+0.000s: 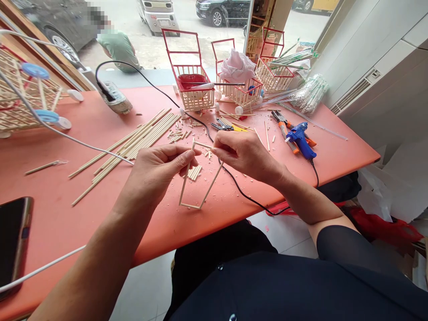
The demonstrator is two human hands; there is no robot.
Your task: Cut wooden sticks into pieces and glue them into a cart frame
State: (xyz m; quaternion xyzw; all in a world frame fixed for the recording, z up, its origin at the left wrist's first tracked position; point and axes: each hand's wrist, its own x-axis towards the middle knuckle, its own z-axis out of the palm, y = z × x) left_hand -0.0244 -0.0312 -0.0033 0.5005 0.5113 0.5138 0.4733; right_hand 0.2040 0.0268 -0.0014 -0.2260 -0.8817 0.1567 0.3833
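Between my two hands hangs a four-sided frame of thin wooden sticks (211,185), tilted above the table's front part. My left hand (163,167) pinches its upper left corner between thumb and fingers. At the upper right, my right hand (240,154) grips the top stick, its fingertips partly hidden. Just behind the frame lies a small row of short sticks (194,173). Long wooden sticks (133,147) are spread in a bundle beyond my left hand. Past my right hand lie a blue glue gun (302,140) and orange-handled pliers (284,129).
Small stick carts (197,96) stand at the table's back, one holding a red bowl and another a pale cloth (236,66). A black cable (240,189) crosses the orange table (100,227). A phone (13,236) lies at left. A person (118,49) sits outside.
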